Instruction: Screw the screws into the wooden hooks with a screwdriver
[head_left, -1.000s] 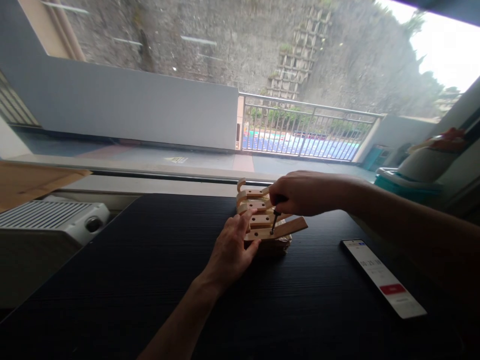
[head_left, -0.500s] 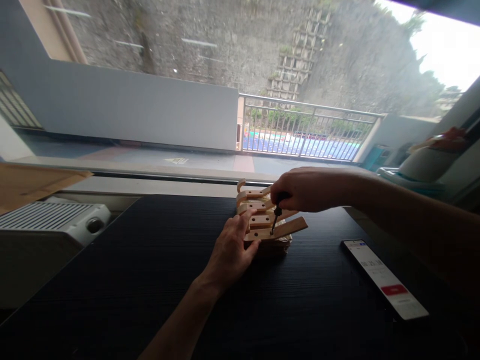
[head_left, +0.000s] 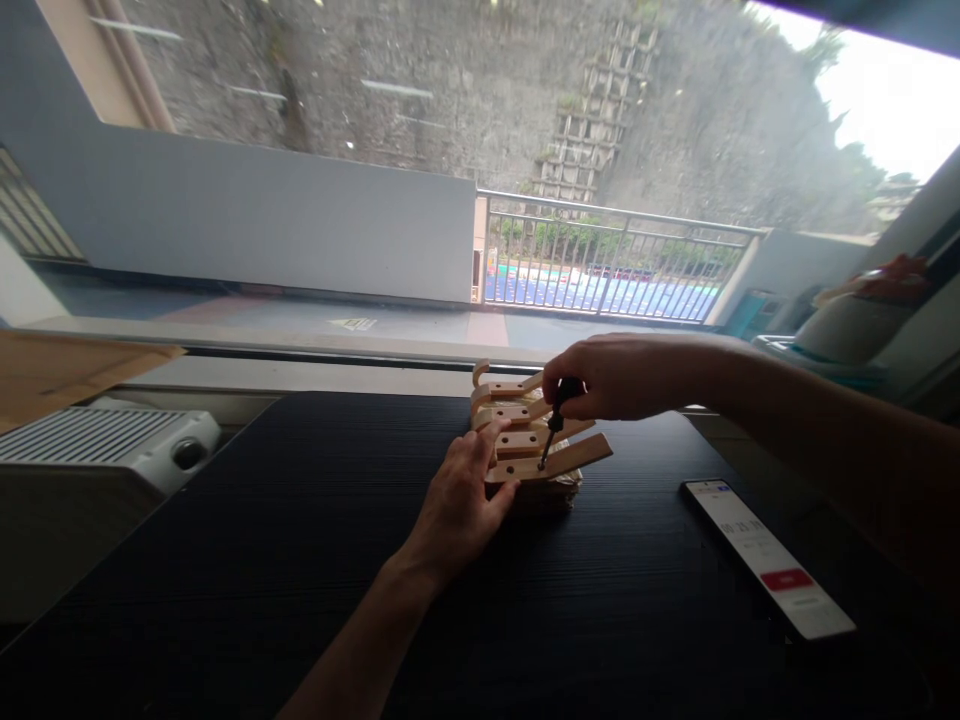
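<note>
A stack of light wooden hook-shaped pieces point(head_left: 517, 425) lies on the black table point(head_left: 300, 560) near its far edge. My left hand point(head_left: 461, 500) rests against the near left end of the stack, fingers stretched onto the wood and thumb at the lowest piece. My right hand point(head_left: 611, 378) is closed round the dark handle of a small screwdriver point(head_left: 551, 432). The tool's tip stands on the front wooden piece point(head_left: 570, 460), which juts out to the right.
A phone point(head_left: 769, 557) with a lit screen lies on the table at the right. A white heater point(head_left: 97, 450) stands left of the table, and a wooden board point(head_left: 67, 365) above it. A white and teal container point(head_left: 832, 345) sits at the far right by the window.
My right hand has risen slightly while the screwdriver stays on the front piece. The left hand and the wooden stack have hardly moved.
</note>
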